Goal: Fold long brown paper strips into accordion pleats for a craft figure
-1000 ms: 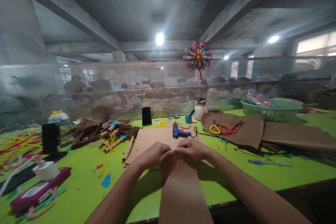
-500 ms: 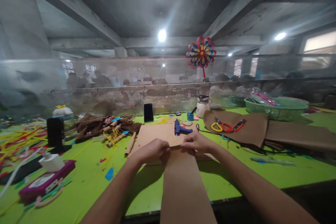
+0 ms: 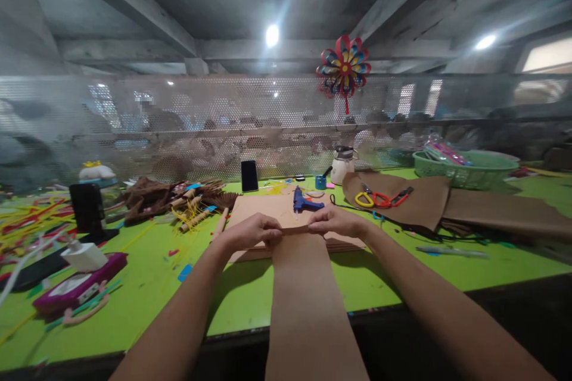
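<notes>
A long strip of brown kraft paper [image 3: 304,303] runs from between my hands down past the table's front edge. My left hand [image 3: 257,231] pinches its far end at the left corner, thumb and fingers closed. At the right corner my right hand [image 3: 335,221] grips the same end, where a narrow folded edge shows between the hands. Beneath them lies a stack of tan cardboard sheets [image 3: 250,208]. A blue hot glue gun [image 3: 305,201] rests on the stack just beyond my fingers.
Scissors with red and yellow handles [image 3: 379,197] lie on brown paper [image 3: 415,208] to the right, before a green basket [image 3: 482,169]. At left are a purple power strip [image 3: 80,286], a phone [image 3: 87,208] and paper scraps. A white jug [image 3: 343,168] stands behind.
The camera view has tilted down a little, so the scene sits higher. Both hands stay closed on the paper's end, and the narrow folded edge between them shows more clearly.
</notes>
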`<action>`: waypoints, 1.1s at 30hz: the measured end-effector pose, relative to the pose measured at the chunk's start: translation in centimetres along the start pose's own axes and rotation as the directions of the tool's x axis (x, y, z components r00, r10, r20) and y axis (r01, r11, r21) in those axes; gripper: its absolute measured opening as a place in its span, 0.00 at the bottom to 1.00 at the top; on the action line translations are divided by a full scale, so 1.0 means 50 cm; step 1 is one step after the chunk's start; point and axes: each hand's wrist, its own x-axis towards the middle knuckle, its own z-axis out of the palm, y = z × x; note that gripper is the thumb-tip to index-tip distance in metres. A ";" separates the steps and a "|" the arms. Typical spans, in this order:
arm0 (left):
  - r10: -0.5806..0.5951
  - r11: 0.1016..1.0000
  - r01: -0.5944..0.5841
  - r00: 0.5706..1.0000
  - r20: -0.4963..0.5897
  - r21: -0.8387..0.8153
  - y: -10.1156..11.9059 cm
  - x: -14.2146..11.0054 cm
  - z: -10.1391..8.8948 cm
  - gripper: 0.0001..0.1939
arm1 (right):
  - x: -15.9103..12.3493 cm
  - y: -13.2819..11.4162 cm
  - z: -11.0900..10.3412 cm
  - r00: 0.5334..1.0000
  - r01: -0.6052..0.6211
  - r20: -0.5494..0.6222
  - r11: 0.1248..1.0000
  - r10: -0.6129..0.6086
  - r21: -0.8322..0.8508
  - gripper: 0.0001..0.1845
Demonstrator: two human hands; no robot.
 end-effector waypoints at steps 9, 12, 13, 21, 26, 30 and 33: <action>-0.104 0.951 0.122 0.991 0.078 -0.283 -0.016 -0.006 0.006 0.21 | 0.007 0.021 0.006 0.998 -0.061 0.007 0.996 0.061 0.059 0.20; -0.112 0.952 0.133 0.990 0.090 -0.275 -0.014 -0.005 0.007 0.20 | 0.006 0.022 0.004 0.998 -0.067 0.013 0.997 0.066 0.040 0.21; -0.116 0.953 0.135 0.990 0.083 -0.272 -0.013 -0.005 0.008 0.20 | 0.006 0.022 0.002 0.998 -0.069 0.016 0.997 0.069 0.031 0.21; -0.194 0.975 0.185 0.978 -0.074 -0.120 -0.022 0.011 0.012 0.18 | 0.011 0.030 0.011 0.998 -0.056 0.008 0.998 0.056 0.009 0.18; -0.179 0.984 0.176 0.970 -0.163 -0.035 -0.031 0.018 0.011 0.11 | 0.024 0.047 0.033 0.992 -0.070 -0.112 0.997 0.064 -0.045 0.17; -0.160 0.981 0.140 0.975 -0.154 -0.134 -0.036 0.019 0.006 0.11 | 0.028 0.050 0.033 0.990 -0.074 -0.127 0.996 0.067 -0.049 0.19; -0.142 0.977 0.105 0.969 -0.203 -0.186 -0.043 0.020 0.002 0.13 | 0.024 0.045 0.026 0.992 -0.068 -0.105 0.998 0.065 -0.019 0.22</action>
